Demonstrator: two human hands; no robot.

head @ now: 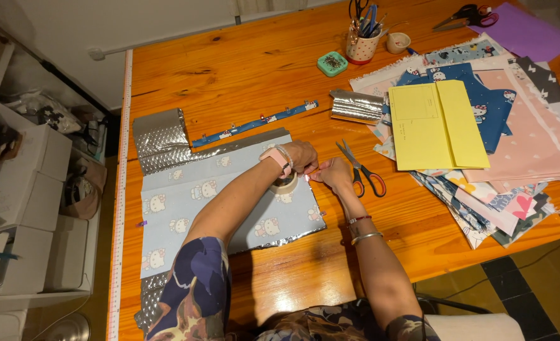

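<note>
A pale blue fabric panel printed with white cartoon cats lies on silver quilted insulating sheet on the orange wooden table. My left hand, with a pink watch on its wrist, rests at the panel's right edge above a roll of clear tape. My right hand meets it there, fingers pinched at the fabric edge; what they pinch is too small to tell. Orange-handled scissors lie just right of my right hand.
A narrow blue strip with clips lies behind the panel. Yellow folded paper tops a pile of printed fabrics at right. A rolled silver sheet, pin box, tool cup and black scissors sit farther back. White shelves stand left.
</note>
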